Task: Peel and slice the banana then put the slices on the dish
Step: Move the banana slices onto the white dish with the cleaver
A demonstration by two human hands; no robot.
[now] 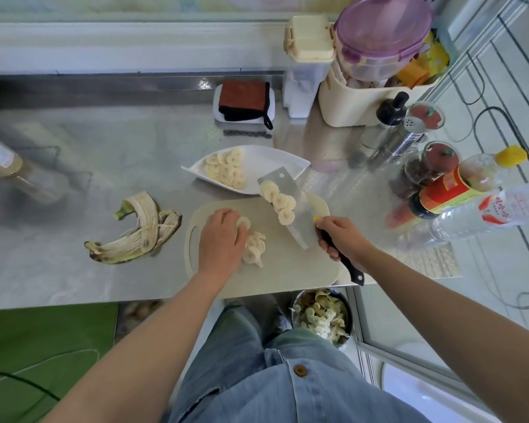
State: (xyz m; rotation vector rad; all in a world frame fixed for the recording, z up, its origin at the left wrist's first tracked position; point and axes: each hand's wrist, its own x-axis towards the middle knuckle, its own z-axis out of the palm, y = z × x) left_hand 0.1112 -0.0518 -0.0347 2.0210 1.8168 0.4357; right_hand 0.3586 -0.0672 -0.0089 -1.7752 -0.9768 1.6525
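My right hand [341, 239] grips the black handle of a cleaver [290, 206], its flat blade tilted above the beige cutting board [287, 267]. Several banana slices [278, 201] lie in a row on the blade. On the board, my left hand [222, 239] rests over a small pile of banana slices [254, 247], its fingertips touching the top one. Just beyond the board stands a white leaf-shaped dish [272, 163] with several banana slices [226, 169] in its left half. The empty banana peel [135, 233] lies on the steel counter to the left.
Bottles and spice jars [440, 184] crowd the counter's right side. At the back stand a cream bin [364, 96] with containers and a brown cloth on a white tray [245, 102]. A bowl of scraps [321, 315] sits below the counter edge.
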